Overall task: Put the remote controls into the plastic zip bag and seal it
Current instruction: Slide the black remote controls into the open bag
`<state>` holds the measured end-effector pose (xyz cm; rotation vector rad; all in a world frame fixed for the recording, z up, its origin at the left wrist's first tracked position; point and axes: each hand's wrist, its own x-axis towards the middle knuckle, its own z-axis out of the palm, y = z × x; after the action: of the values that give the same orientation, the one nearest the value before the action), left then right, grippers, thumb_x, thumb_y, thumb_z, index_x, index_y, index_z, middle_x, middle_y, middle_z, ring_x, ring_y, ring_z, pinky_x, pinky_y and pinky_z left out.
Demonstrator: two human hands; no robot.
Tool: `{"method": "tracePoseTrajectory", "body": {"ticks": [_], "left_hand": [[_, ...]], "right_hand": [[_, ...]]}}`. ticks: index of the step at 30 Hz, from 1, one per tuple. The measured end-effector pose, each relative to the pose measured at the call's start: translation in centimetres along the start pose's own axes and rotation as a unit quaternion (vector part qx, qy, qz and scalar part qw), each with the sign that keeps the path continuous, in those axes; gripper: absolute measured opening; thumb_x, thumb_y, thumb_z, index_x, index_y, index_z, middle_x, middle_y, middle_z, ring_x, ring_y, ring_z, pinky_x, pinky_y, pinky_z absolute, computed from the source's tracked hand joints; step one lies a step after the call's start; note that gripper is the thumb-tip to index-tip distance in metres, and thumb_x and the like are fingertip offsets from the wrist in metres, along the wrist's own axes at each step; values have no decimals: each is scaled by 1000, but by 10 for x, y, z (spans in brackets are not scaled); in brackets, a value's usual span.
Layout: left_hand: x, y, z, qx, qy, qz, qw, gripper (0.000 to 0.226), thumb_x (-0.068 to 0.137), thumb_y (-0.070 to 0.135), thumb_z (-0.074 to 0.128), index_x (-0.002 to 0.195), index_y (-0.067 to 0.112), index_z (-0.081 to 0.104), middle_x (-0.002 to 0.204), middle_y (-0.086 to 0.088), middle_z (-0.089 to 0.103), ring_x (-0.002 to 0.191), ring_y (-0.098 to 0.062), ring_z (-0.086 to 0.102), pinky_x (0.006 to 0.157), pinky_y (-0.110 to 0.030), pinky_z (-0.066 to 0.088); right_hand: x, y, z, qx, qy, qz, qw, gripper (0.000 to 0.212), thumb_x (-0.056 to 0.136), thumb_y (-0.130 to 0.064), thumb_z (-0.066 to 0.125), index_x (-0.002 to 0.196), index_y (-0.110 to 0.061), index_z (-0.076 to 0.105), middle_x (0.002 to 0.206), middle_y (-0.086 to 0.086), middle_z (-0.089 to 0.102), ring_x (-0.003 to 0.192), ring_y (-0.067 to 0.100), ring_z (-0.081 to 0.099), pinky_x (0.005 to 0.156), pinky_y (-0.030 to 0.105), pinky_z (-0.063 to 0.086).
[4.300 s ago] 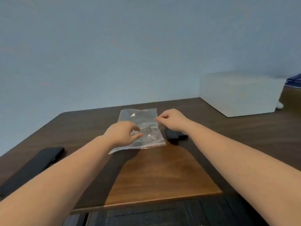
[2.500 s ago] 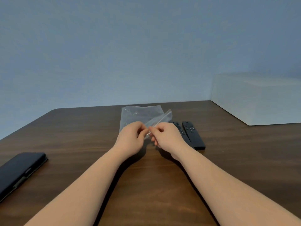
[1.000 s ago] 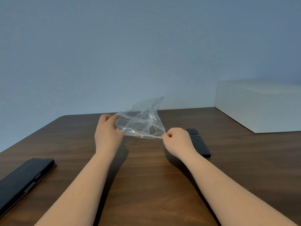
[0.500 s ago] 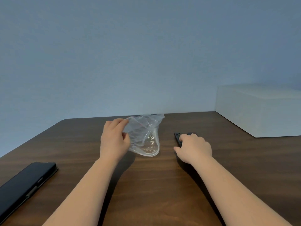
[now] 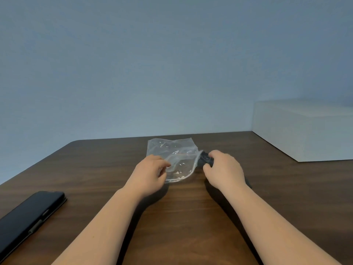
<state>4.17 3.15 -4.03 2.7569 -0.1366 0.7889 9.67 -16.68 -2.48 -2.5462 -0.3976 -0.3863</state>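
Note:
A clear plastic zip bag [image 5: 172, 152] lies on the dark wooden table [image 5: 191, 217] with its mouth facing me and gaping. My left hand [image 5: 149, 175] pinches the bag's near left edge and holds the mouth apart. My right hand [image 5: 223, 170] is closed around a black remote control [image 5: 205, 159], whose far end pokes out at the bag's right edge. My right hand hides most of that remote. I cannot make out a second remote; a dark sliver shows by my right wrist.
A black phone in a case [image 5: 28, 217] lies near the table's left front edge. A large white box [image 5: 305, 129] stands at the back right against the blue-grey wall.
My right hand has closed on the remote and brought it left to the bag's mouth. The bag has dropped from upright to flat on the table, still held by my left hand.

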Motion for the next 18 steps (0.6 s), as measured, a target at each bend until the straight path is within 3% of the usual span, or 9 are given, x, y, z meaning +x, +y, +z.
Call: {"method": "tracePoseTrajectory", "body": {"ticks": [3, 5, 9, 13, 18], "left_hand": [[0, -2, 2, 10, 3, -19, 1000, 36, 84, 10, 51, 118, 19, 58, 105, -3, 64, 99, -21, 50, 88, -34, 46], [0, -3, 4, 30, -19, -30, 999, 42, 85, 14, 49, 127, 24, 49, 114, 0, 60, 106, -21, 45, 92, -32, 42], [0, -9, 7, 47, -42, -64, 996, 48, 90, 13, 43, 135, 29, 38, 127, 0, 55, 114, -25, 40, 96, -38, 42], [2, -15, 7, 2, 15, -127, 992, 45, 91, 8, 43, 133, 22, 42, 118, -6, 59, 107, -26, 50, 88, -39, 48], [3, -19, 5, -12, 71, -161, 984, 47, 87, 2, 44, 133, 15, 42, 119, -11, 56, 108, -29, 51, 88, -42, 48]], "right_hand": [[-3, -5, -10, 90, 135, -50, 986, 27, 92, -25, 52, 115, -15, 60, 105, 7, 64, 91, 23, 59, 69, 30, 45], [-6, -10, -14, 167, 173, -90, 966, 28, 91, -24, 56, 117, -15, 62, 110, 4, 66, 98, 19, 58, 76, 27, 44], [-11, -17, -10, 223, 146, -146, 953, 28, 87, -22, 64, 114, -18, 66, 111, -4, 68, 97, 2, 52, 84, 14, 38], [-13, -18, -9, 222, 133, -189, 947, 18, 84, -20, 68, 101, -19, 73, 98, -11, 68, 90, -4, 52, 77, -7, 33], [-15, -18, -8, 226, 104, -226, 942, 10, 81, -21, 70, 90, -18, 73, 88, -10, 65, 82, -5, 56, 76, 2, 43]]}}
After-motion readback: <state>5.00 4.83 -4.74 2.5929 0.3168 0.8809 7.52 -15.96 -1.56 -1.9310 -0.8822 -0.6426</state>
